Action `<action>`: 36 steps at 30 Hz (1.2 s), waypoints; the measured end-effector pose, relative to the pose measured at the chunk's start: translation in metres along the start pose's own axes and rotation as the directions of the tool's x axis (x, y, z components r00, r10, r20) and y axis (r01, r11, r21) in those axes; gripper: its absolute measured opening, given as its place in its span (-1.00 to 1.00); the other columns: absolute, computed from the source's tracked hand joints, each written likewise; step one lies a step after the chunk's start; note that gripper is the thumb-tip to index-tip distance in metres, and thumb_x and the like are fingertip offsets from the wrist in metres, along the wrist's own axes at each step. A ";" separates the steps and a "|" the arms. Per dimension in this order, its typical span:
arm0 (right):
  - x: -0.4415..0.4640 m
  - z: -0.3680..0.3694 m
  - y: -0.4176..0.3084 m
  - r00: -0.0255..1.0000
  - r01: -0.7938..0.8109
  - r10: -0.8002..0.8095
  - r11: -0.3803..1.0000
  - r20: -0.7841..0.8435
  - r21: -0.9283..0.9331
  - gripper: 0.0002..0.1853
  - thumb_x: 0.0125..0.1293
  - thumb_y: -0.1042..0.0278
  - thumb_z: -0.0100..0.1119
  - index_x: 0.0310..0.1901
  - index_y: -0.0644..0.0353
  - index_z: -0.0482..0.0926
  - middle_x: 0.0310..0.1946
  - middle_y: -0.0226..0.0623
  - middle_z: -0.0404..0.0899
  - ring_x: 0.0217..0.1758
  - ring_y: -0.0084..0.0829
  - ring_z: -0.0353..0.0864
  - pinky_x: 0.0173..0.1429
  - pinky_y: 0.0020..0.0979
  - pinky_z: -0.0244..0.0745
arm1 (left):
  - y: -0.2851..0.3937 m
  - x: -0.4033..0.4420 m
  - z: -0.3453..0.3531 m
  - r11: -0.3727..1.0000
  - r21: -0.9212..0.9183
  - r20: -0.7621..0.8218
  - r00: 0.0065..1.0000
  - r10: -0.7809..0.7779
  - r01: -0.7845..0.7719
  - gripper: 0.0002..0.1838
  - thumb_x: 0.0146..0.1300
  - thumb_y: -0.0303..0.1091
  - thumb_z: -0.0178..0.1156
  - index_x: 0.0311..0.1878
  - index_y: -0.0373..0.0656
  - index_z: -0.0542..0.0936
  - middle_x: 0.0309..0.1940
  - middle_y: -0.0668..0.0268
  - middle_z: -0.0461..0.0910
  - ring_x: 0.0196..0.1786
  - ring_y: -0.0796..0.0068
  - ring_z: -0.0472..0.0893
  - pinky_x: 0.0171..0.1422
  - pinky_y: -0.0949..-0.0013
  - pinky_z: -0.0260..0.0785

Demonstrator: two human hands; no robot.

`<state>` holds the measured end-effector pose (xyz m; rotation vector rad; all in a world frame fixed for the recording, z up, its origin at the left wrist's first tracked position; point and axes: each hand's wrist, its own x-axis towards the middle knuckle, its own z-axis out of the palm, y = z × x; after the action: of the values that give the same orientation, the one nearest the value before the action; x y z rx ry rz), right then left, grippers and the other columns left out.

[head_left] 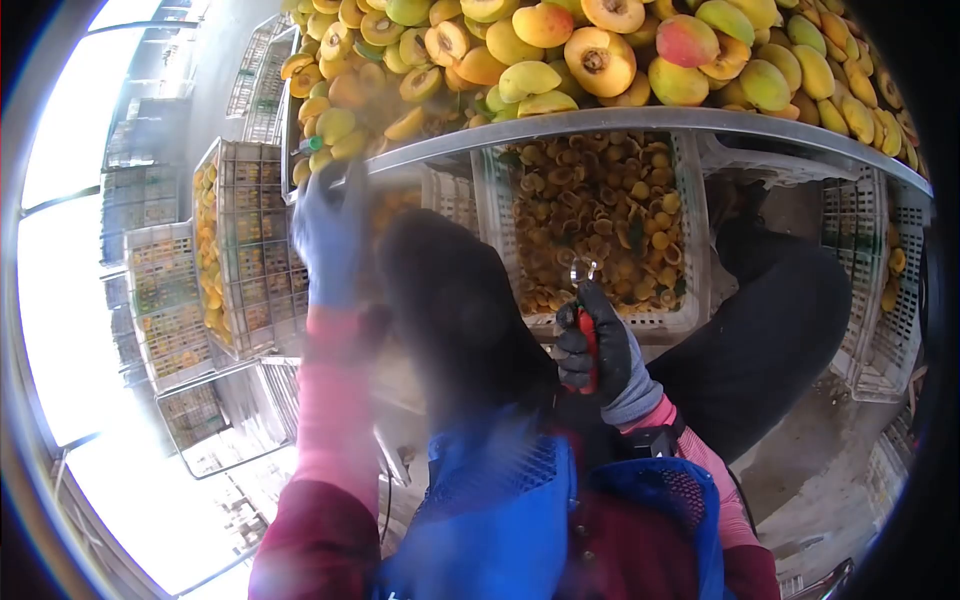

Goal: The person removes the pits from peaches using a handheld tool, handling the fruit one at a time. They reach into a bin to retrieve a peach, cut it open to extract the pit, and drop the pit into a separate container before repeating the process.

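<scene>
My left hand [332, 235], in a grey-blue glove, reaches to the left end of the metal-rimmed table [640, 122]. Motion smears its fingers, and whether they hold anything does not show. Apricot-like fruit [600, 60], whole and halved, yellow, green and red, is heaped on that table; some halves show the pit. In front of my lap, my right hand [605, 350], in a black and grey glove, is closed round a red-handled tool [588, 345] with a curved, ring-shaped metal tip. The tip shows over the crate of fruit halves [690, 240] below the table.
Stacked plastic crates [255, 250] with orange fruit stand on the left. Another crate [870, 290] is at the right, under the table's end. My knees [450, 280] are below the table edge. A small green object [312, 145] lies at the table's left end.
</scene>
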<state>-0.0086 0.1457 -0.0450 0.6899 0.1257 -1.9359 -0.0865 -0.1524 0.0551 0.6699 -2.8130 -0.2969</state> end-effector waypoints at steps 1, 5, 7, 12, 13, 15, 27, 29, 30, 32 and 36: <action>-0.001 0.003 -0.001 0.997 0.035 -0.038 0.998 -0.061 -0.049 -0.56 0.34 -0.21 -0.06 -0.38 0.04 0.42 -0.70 -0.56 0.16 -0.79 -0.65 0.08 -0.74 -0.58 0.05 | 0.019 0.019 0.007 1.000 -0.024 0.064 0.998 -0.005 0.007 -0.42 0.10 0.16 0.18 -0.02 -0.16 0.55 -0.16 0.10 0.57 -0.07 0.10 0.57 0.08 0.17 0.36; 0.000 0.008 -0.002 0.942 0.197 -0.249 0.953 -0.224 -0.230 -0.56 0.29 -0.24 0.00 -0.35 0.02 0.39 -0.70 -0.56 0.22 -0.78 -0.64 0.14 -0.73 -0.57 0.06 | 0.026 0.100 0.070 0.905 0.335 0.367 0.921 0.132 -0.263 -0.41 0.08 0.17 0.19 -0.05 -0.19 0.56 -0.20 0.08 0.62 -0.09 0.09 0.59 0.00 0.20 0.38; 0.002 0.004 -0.006 0.915 0.259 -0.331 0.921 -0.232 -0.292 -0.57 0.29 -0.23 0.02 -0.33 0.03 0.39 -0.68 -0.54 0.26 -0.76 -0.64 0.18 -0.72 -0.57 0.08 | 0.043 0.102 0.072 0.897 0.298 0.418 0.889 0.186 -0.328 -0.41 0.09 0.15 0.20 -0.04 -0.21 0.56 -0.20 0.07 0.63 -0.10 0.10 0.60 0.00 0.23 0.38; 0.008 0.011 -0.014 0.835 0.380 -0.510 0.807 -0.207 -0.452 -0.60 0.30 -0.14 0.04 -0.26 0.08 0.42 -0.60 -0.47 0.33 -0.70 -0.63 0.26 -0.67 -0.56 0.16 | 0.077 0.021 0.027 0.819 -0.264 0.161 0.814 0.559 -0.510 -0.42 -0.22 -0.30 0.44 -0.03 -0.22 0.55 -0.19 0.08 0.58 -0.07 0.15 0.58 0.06 0.22 0.38; 0.006 0.017 -0.014 0.849 0.376 -0.493 0.816 -0.190 -0.440 -0.61 0.31 -0.11 0.05 -0.24 0.10 0.42 -0.58 -0.46 0.35 -0.69 -0.63 0.27 -0.66 -0.56 0.18 | 0.087 -0.002 0.018 0.786 -0.344 0.260 0.752 0.606 -0.514 -0.38 -0.24 -0.30 0.46 0.01 -0.14 0.53 -0.18 0.11 0.55 -0.11 0.11 0.57 0.02 0.19 0.40; -0.003 0.037 -0.024 0.952 0.274 -0.299 0.929 -0.068 -0.248 -0.64 0.31 -0.04 0.08 -0.19 0.13 0.43 -0.56 -0.44 0.36 -0.67 -0.62 0.29 -0.65 -0.55 0.20 | 0.100 -0.039 0.010 0.718 -0.388 0.365 0.619 0.696 -0.578 -0.24 -0.32 -0.29 0.49 0.11 -0.05 0.48 -0.09 0.11 0.46 -0.10 0.04 0.54 -0.01 0.16 0.43; -0.015 0.036 -0.018 0.881 0.474 -0.444 0.810 0.165 -0.345 -0.53 0.22 0.47 0.17 0.16 0.28 0.29 -0.31 -0.42 0.46 -0.41 -0.65 0.45 -0.41 -0.57 0.36 | 0.108 -0.128 0.025 0.053 -0.770 0.619 0.726 0.300 0.635 -0.40 0.24 -0.21 0.17 0.27 -0.31 0.31 0.11 0.21 0.44 0.10 0.40 0.47 0.22 0.37 0.30; -0.007 0.037 -0.002 0.815 0.574 -0.568 0.766 0.111 -0.290 -0.61 0.25 0.49 0.09 0.10 0.31 0.33 -0.35 -0.36 0.47 -0.47 -0.63 0.42 -0.46 -0.57 0.35 | 0.100 -0.139 0.046 0.421 -0.817 0.485 0.865 0.132 0.394 -0.56 0.36 -0.16 0.01 0.16 -0.29 0.41 -0.06 0.13 0.49 0.02 0.40 0.50 0.06 0.37 0.38; -0.006 0.030 0.000 0.715 0.630 -0.674 0.507 0.185 -0.588 -0.63 0.24 0.46 0.10 0.08 0.31 0.35 -0.37 -0.28 0.47 -0.46 -0.48 0.46 -0.41 -0.48 0.38 | 0.104 -0.141 0.048 0.621 -0.738 0.381 0.923 0.059 0.265 -0.55 0.40 -0.09 -0.07 0.09 -0.31 0.46 -0.14 0.14 0.52 -0.03 0.41 0.52 0.00 0.38 0.40; -0.006 0.015 0.000 0.520 0.452 -0.732 -0.200 0.439 -0.869 -0.65 0.24 0.40 0.12 0.03 0.31 0.37 -0.40 -0.12 0.47 -0.43 -0.17 0.53 -0.32 -0.30 0.43 | 0.115 -0.141 0.042 0.258 -0.798 0.540 0.836 -0.096 0.545 -0.57 0.41 -0.11 -0.07 0.03 -0.32 0.48 -0.17 0.13 0.53 -0.09 0.41 0.54 -0.04 0.38 0.41; -0.030 0.034 0.016 0.459 0.268 -0.691 -0.491 0.558 -0.829 -0.79 0.22 0.38 0.12 -0.16 0.27 0.43 -0.45 -0.05 0.47 -0.40 -0.04 0.52 -0.33 -0.22 0.40 | 0.111 -0.149 0.048 0.482 -0.869 0.183 0.977 0.105 0.111 -0.59 0.43 -0.13 -0.10 -0.05 -0.34 0.49 -0.21 0.14 0.54 -0.16 0.41 0.54 -0.10 0.39 0.40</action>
<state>0.0005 0.1491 0.0016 -0.3988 2.4914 -1.7289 -0.0168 0.0204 0.0105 0.3723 -2.2909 -1.7597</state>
